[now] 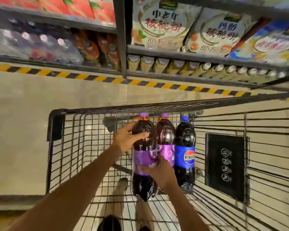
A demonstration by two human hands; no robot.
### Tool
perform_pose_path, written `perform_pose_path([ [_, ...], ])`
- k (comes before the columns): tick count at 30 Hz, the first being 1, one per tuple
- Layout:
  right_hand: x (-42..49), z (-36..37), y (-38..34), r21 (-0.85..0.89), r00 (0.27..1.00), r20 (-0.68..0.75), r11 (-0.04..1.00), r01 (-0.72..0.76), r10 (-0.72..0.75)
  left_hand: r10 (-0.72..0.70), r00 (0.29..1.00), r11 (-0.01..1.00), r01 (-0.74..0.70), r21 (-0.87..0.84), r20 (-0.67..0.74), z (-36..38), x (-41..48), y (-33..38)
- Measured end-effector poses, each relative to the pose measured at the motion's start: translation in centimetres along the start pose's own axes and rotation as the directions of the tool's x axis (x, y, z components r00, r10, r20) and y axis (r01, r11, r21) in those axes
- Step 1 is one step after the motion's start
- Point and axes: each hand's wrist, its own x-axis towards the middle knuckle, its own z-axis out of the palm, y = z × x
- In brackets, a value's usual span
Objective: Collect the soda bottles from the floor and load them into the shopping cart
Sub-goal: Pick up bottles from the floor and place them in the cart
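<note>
Free room in cart [65,147] L half; R: two purple-label bottles [166,135] + blue-label bottle [185,139], wire walls around.

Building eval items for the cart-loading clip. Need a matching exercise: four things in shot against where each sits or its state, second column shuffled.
Things:
1. leftmost purple-label bottle
2. other purple-label bottle
3. blue-label bottle
4. black sign

Place or state:
A. on the shopping cart side wall
B. middle of the three bottles
C. gripped by the left hand and right hand
D. rightmost bottle, blue cap

Pairs: 1-C; 2-B; 3-D; 4-A
</note>
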Motion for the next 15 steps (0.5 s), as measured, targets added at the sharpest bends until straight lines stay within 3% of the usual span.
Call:
perform_pose_path([
  [3, 0.0, -0.1, -0.2, -0.042, 1.0, -0.03, 0.999, -0.006, 0.004, -0.003, 0.998, 0.998, -0.001, 0.07, 0.061, 0.3, 1.4, -0.5],
  [7, -0.4, 0.0, 0.3, -0.188, 0.971, -0.223, 0.981, 0.05, -0.092, 0.041, 0.999, 0.981, -0.04, 0.192, -0.002, 0.4, 2.5, -1.6],
  [12, -1.4, -0.6, -1.6, -0.344, 0.966, -0.142, 0.926, 0.158, -0.218, 0.086, 0.996, 0.952, -0.078, 0.297, -0.013, -0.5, -0.8, -1.7],
  [15, -2.5, -2.5, -4.1, -0.48, 0.961, -0.043, 0.849, 0.221, -0.275, 0.113, 0.992, 0.87, -0.125, 0.476, 0.054, -1.9, -4.1, 0.0],
])
